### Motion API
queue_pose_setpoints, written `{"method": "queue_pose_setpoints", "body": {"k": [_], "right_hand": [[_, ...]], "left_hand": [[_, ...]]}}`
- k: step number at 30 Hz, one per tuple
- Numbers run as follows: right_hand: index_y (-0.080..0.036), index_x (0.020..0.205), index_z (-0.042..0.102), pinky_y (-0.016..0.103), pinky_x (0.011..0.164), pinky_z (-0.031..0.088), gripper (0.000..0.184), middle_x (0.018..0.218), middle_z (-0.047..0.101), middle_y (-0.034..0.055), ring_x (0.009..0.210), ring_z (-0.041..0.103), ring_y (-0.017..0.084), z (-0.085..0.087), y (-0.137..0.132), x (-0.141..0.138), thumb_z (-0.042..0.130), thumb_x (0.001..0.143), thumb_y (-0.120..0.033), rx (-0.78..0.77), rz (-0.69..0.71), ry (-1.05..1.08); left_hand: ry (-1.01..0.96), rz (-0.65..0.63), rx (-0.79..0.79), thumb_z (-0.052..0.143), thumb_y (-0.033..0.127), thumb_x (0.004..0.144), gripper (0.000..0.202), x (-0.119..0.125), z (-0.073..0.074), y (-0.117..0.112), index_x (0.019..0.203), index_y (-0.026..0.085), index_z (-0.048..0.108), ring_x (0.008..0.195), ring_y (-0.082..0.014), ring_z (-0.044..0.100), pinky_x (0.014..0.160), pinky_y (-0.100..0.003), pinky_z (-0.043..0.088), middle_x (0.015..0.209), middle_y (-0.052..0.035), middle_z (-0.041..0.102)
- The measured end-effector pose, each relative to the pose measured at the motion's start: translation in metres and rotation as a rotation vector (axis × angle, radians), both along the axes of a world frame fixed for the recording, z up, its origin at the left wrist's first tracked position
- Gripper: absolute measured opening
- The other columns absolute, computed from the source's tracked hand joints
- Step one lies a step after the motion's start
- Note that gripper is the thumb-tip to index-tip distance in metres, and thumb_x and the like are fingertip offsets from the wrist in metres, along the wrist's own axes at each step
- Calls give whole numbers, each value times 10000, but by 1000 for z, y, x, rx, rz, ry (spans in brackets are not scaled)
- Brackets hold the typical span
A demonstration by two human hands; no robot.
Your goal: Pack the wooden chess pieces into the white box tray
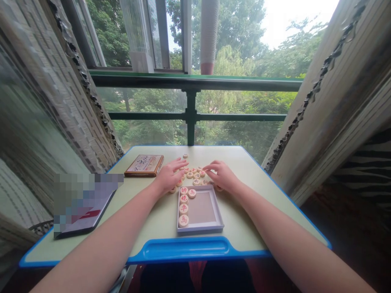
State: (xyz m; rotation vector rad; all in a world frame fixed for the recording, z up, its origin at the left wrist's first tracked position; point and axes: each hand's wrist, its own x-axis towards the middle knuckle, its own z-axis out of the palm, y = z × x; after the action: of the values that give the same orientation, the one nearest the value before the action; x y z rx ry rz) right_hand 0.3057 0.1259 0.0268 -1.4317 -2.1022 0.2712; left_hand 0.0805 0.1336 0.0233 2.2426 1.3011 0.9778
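Note:
Loose Chinese chess pieces (197, 176), round and pale with red or dark characters, lie in a cluster on the table. At the left of the cluster is my left hand (171, 175), palm down with fingers spread, partly covering some pieces. My right hand (222, 176) reaches in from the other side, its slightly bent fingers apart and the tips by a red-marked piece (202, 173). Neither hand visibly holds a piece. Nearer me sits an open shallow box (204, 207), with several red-marked pieces (183, 208) in a column along its left wall and another piece (192, 193) beside the top one.
A patterned box lid (145, 165) lies at the left back of the table (244, 228). One single piece (185, 156) sits behind the cluster. A dark-edged tablet-like object (91, 219), partly pixelated, is at the left edge. Curtains flank the table; a green railing (191, 106) stands behind it.

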Motion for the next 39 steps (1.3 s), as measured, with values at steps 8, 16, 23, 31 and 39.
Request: {"method": "queue_pose_setpoints", "body": {"k": [8, 16, 23, 31, 39], "right_hand": [[-232, 861, 734, 304, 847, 398, 226, 941, 646, 54, 908, 545, 198, 0, -1, 0, 530, 786, -171, -74, -15, -67], [-212, 831, 712, 286, 759, 404, 141, 889, 661, 43, 838, 535, 185, -1, 0, -1, 595, 769, -262, -50, -21, -67], [-212, 859, 715, 274, 729, 403, 173, 857, 673, 41, 792, 543, 171, -1, 0, -1, 570, 796, -282, -74, 7, -48], [-203, 901, 706, 294, 787, 399, 195, 914, 663, 56, 832, 543, 181, 1, -3, -3, 571, 793, -291, -27, -3, -33], [-201, 902, 703, 307, 831, 390, 203, 931, 664, 53, 856, 553, 181, -1, -3, -3, 534, 796, -240, -14, -23, 21]], "left_hand": [[131, -21, -109, 461, 355, 804, 369, -4, -2, 1, 1055, 194, 678, 1066, -230, 580, 964, -359, 418, 1111, -59, 665], [90, -3, -77, 441, 271, 788, 342, 1, 0, 0, 1007, 187, 690, 1035, -215, 594, 943, -337, 437, 1062, -50, 683], [-26, 89, -28, 403, 101, 693, 396, 1, -2, 2, 930, 188, 709, 979, -203, 620, 900, -336, 473, 1019, -43, 694], [-29, 88, 21, 430, 113, 670, 384, 4, -3, 0, 912, 188, 718, 984, -197, 620, 916, -303, 464, 1005, -32, 701], [-42, 64, 29, 408, 80, 667, 373, 12, -1, -8, 826, 179, 730, 907, -182, 634, 894, -296, 468, 913, -32, 717]]}}
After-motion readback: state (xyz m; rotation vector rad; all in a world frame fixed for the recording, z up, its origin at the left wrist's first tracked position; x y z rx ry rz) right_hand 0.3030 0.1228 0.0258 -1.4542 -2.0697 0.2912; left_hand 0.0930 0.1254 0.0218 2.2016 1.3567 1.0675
